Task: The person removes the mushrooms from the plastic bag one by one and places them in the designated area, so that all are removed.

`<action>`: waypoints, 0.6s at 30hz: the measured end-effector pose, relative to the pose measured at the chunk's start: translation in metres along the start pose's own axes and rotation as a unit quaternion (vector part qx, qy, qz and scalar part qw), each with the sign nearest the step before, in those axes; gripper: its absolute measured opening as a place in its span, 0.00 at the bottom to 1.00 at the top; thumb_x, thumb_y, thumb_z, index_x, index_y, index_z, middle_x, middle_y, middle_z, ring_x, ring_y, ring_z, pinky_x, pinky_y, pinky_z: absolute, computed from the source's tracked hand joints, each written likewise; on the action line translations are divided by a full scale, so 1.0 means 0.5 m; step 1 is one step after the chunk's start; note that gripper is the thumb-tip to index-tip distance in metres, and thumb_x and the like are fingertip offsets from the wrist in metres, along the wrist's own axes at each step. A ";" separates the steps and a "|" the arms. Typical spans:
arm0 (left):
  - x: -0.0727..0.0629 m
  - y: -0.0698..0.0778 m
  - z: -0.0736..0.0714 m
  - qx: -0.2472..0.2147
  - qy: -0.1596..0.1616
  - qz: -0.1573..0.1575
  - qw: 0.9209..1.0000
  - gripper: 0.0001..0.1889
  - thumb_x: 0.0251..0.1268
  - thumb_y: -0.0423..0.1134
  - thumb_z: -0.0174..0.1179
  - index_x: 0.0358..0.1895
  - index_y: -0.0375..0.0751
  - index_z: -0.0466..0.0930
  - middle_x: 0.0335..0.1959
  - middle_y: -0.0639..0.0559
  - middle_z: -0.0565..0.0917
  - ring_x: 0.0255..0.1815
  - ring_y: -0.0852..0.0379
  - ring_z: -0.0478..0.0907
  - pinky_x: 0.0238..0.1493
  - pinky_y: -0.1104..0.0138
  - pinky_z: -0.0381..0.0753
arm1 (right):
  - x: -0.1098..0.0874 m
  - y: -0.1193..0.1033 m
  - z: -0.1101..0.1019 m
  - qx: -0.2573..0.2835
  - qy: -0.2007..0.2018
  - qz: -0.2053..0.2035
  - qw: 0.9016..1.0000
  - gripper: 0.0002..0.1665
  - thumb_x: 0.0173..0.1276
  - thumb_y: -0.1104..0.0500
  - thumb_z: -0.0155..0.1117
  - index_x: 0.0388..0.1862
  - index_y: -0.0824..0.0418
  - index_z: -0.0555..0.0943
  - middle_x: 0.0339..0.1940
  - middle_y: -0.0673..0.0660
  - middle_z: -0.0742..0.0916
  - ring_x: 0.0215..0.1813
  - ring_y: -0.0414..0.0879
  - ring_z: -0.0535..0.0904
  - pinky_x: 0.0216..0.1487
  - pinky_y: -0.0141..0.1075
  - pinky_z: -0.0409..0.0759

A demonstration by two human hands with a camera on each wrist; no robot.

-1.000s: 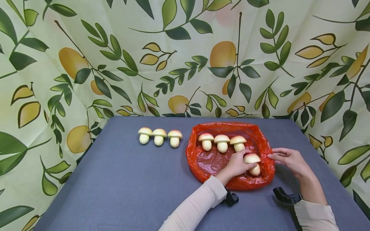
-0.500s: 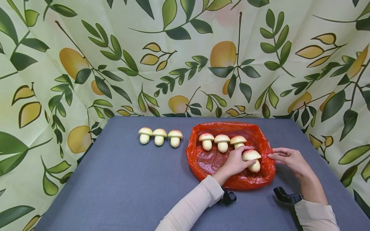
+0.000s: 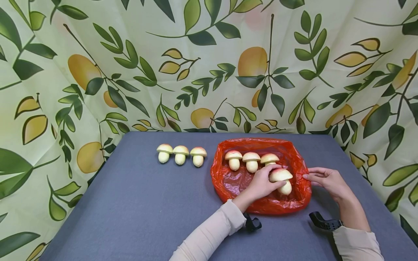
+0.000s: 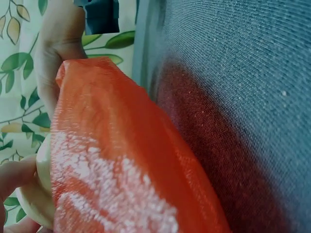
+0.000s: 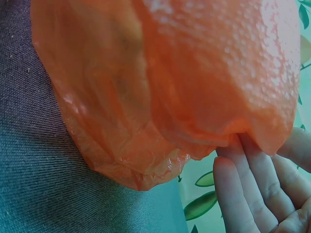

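In the head view my left hand (image 3: 260,184) reaches over the near rim of a red plastic bag (image 3: 218,175) and grips a mushroom (image 3: 281,175) with a pale stem and reddish-cream cap. The left wrist view shows fingers and part of that mushroom (image 4: 35,201) behind the bag's red wall (image 4: 116,160). My right hand (image 3: 328,181) pinches the bag's right rim between thumb and fingers. From the right wrist, the fingers (image 5: 252,187) go up under the plastic edge. Three more mushrooms (image 3: 251,161) lie in a row at the back inside the bag, the rightmost partly hidden by my left hand.
Three mushrooms (image 3: 180,155) lie side by side on the grey-blue table (image 3: 137,203), left of the bag. A leaf-patterned cloth (image 3: 209,72) hangs behind and at both sides. Dark devices are strapped to both wrists.
My left hand has moved slightly left and toward the back of the bag, and the mushroom it grips has shifted left with it. The right hand stays at the rim.
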State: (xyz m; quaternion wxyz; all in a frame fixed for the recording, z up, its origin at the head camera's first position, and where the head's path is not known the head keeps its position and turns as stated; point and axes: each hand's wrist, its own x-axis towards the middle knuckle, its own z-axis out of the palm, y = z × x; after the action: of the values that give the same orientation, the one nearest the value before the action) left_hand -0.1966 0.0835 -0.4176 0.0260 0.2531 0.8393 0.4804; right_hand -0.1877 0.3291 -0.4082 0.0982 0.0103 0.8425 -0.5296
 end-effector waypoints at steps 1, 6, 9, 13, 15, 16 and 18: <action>-0.002 0.000 -0.002 -0.001 -0.001 0.002 1.000 0.25 0.60 0.42 0.66 0.61 0.43 0.75 0.60 0.52 0.82 0.56 0.64 0.79 0.55 0.81 0.73 | 0.000 0.000 0.000 -0.001 0.000 0.001 1.000 0.11 0.69 0.53 0.62 0.32 0.34 0.82 0.29 0.28 0.84 0.33 0.30 0.84 0.40 0.24 0.82; -0.011 0.001 -0.015 -0.008 -0.004 0.012 1.000 0.25 0.59 0.42 0.67 0.61 0.43 0.75 0.59 0.52 0.82 0.54 0.65 0.80 0.54 0.81 0.73 | 0.001 0.001 0.000 -0.003 0.000 0.005 1.000 0.10 0.69 0.53 0.62 0.32 0.34 0.82 0.29 0.28 0.84 0.34 0.30 0.83 0.41 0.24 0.82; -0.019 0.004 -0.022 -0.015 -0.008 0.008 1.000 0.26 0.59 0.42 0.67 0.61 0.43 0.74 0.58 0.51 0.82 0.52 0.65 0.79 0.54 0.81 0.73 | 0.001 0.002 0.000 -0.004 0.000 0.005 1.000 0.10 0.69 0.53 0.62 0.32 0.34 0.82 0.29 0.28 0.84 0.34 0.29 0.83 0.41 0.25 0.82; -0.030 0.007 -0.034 -0.018 -0.016 -0.003 1.000 0.27 0.59 0.43 0.67 0.62 0.44 0.74 0.59 0.52 0.81 0.52 0.67 0.78 0.53 0.81 0.73 | 0.002 0.002 0.000 -0.003 -0.001 0.003 1.000 0.10 0.69 0.53 0.62 0.32 0.34 0.82 0.30 0.28 0.84 0.34 0.29 0.83 0.41 0.25 0.82; -0.036 0.008 -0.041 -0.019 -0.019 -0.006 1.000 0.27 0.59 0.43 0.67 0.62 0.44 0.74 0.59 0.51 0.81 0.50 0.67 0.77 0.51 0.81 0.73 | 0.002 0.002 0.000 -0.002 -0.002 0.003 1.000 0.11 0.69 0.53 0.62 0.32 0.34 0.82 0.30 0.28 0.84 0.34 0.29 0.83 0.41 0.25 0.83; -0.039 0.008 -0.046 -0.019 -0.020 -0.008 1.000 0.27 0.59 0.43 0.67 0.62 0.45 0.74 0.59 0.51 0.81 0.49 0.68 0.77 0.50 0.81 0.73 | 0.002 0.002 0.000 -0.002 -0.002 0.002 1.000 0.11 0.69 0.53 0.62 0.32 0.34 0.82 0.30 0.28 0.84 0.34 0.29 0.83 0.41 0.25 0.83; -0.044 0.009 -0.053 -0.021 -0.021 -0.008 1.000 0.26 0.60 0.43 0.67 0.62 0.45 0.74 0.60 0.51 0.81 0.47 0.68 0.76 0.49 0.81 0.72 | 0.003 0.003 0.001 -0.002 -0.003 0.001 1.000 0.11 0.69 0.53 0.62 0.32 0.34 0.82 0.30 0.28 0.84 0.34 0.30 0.83 0.41 0.25 0.82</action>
State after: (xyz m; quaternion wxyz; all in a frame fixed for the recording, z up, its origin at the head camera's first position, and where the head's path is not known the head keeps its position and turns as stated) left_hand -0.1834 0.0542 -0.4041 0.0526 0.2556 0.8303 0.4925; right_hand -0.1888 0.3293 -0.4097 0.1013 0.0091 0.8435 -0.5275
